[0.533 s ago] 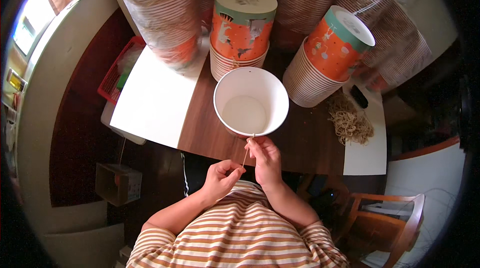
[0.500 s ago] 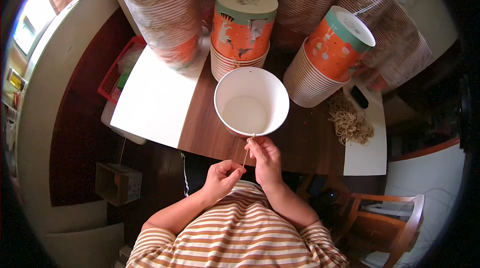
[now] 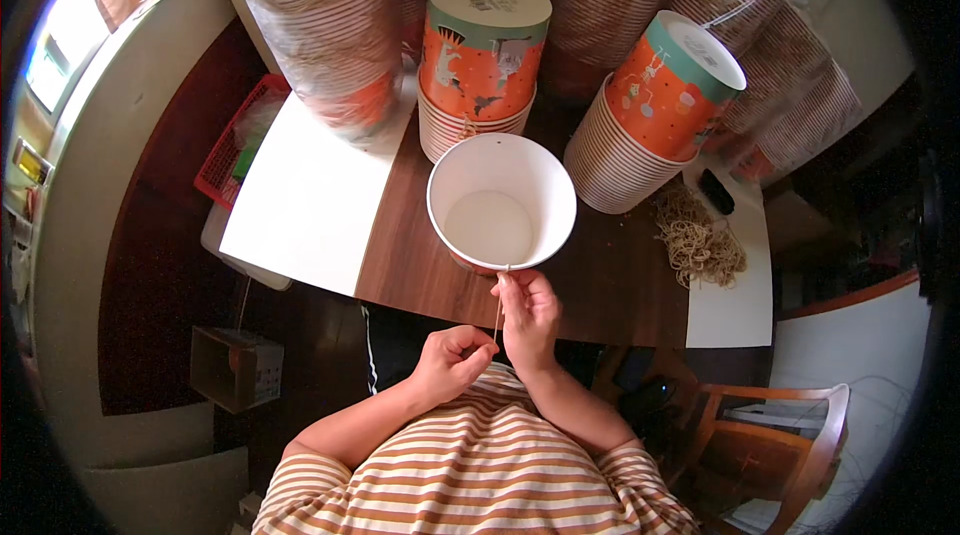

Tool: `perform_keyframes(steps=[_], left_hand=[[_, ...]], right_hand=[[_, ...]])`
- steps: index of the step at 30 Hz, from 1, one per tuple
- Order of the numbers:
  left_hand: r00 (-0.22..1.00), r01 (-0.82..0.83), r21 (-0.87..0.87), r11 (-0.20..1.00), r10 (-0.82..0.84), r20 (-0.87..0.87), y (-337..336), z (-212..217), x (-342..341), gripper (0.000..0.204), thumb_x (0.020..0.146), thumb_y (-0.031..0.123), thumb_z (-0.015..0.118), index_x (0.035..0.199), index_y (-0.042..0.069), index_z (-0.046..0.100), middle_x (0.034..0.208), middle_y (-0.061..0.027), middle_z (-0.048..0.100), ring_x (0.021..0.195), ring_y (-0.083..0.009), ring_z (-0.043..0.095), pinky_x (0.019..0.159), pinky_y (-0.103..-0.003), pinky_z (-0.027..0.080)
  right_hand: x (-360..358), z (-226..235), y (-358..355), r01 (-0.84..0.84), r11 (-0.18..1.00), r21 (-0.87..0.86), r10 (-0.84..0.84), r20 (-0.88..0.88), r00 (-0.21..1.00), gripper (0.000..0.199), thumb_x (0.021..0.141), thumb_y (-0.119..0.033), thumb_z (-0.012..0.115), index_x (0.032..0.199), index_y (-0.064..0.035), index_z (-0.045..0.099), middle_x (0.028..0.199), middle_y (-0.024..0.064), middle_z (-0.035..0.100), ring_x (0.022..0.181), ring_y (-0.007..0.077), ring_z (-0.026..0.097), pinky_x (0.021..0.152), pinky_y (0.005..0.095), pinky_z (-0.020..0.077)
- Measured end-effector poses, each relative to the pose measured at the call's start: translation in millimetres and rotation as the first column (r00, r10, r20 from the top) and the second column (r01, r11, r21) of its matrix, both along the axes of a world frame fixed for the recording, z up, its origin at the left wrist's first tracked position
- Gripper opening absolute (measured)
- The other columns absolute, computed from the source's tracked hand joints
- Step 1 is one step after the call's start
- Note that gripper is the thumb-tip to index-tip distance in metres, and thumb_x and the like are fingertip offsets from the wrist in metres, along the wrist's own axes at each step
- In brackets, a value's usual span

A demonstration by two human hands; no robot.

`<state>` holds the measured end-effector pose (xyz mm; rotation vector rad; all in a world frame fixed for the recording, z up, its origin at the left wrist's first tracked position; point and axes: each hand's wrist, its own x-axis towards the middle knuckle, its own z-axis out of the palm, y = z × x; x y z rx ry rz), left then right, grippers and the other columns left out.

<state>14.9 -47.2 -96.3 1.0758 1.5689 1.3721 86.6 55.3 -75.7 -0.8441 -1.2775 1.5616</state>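
Note:
A white-lined paper bucket (image 3: 540, 170) stands open at the table's near edge, its inside facing up. Thin beige string (image 3: 499, 320) runs down from its near rim. Just below that rim, my right hand (image 3: 530, 317) pinches the string between thumb and fingers. My left hand (image 3: 450, 363) sits lower and to the left, closed on the string's lower stretch, so the piece between the hands looks taut. The string's lower end is hidden in my left fingers.
Behind the bucket are two upside-down stacks of orange-and-green buckets, a left stack (image 3: 485, 65) and a right stack (image 3: 655, 115). Plastic-wrapped bucket stacks (image 3: 315, 25) line the back. A string heap (image 3: 700, 245) lies at the right beside a black object (image 3: 716, 192). A wooden chair (image 3: 770, 445) stands lower right.
My left hand has shifted slightly right and down, and the string between my hands now hangs more upright. My right hand stays near the rim.

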Motion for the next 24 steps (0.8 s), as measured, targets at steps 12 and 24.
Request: perform_keyframes(steps=[12, 24], left_hand=[[1.0, 0.017, 0.016, 1.0, -0.017, 0.001, 6, 8, 2, 0.013, 0.083, 0.01, 0.06, 0.081, -0.002, 0.064, 0.062, -0.0035, 0.057, 0.053, -0.0055, 0.049, 0.048, -0.023, 0.04], [0.999, 0.045, -0.051, 0.998, -0.046, -0.013, 8, 10, 2, 0.013, 0.082, 0.009, 0.061, 0.079, -0.003, 0.063, 0.069, -0.0073, 0.063, 0.061, -0.0101, 0.057, 0.055, -0.025, 0.046]], right_hand=[[-7, 7, 11, 0.011, 1.0, -0.017, -0.011, -0.002, 1.0, 0.014, 0.091, -0.015, 0.058, 0.084, -0.0031, 0.06, 0.062, -0.0005, 0.06, 0.048, -0.0023, 0.039, 0.043, 0.0154, 0.0285], [-9, 9, 14, -0.009, 1.0, -0.008, 0.009, 0.008, 1.0, 0.013, 0.091, -0.014, 0.058, 0.084, -0.0033, 0.06, 0.061, -0.0001, 0.06, 0.048, -0.0022, 0.037, 0.043, 0.0157, 0.0279]])
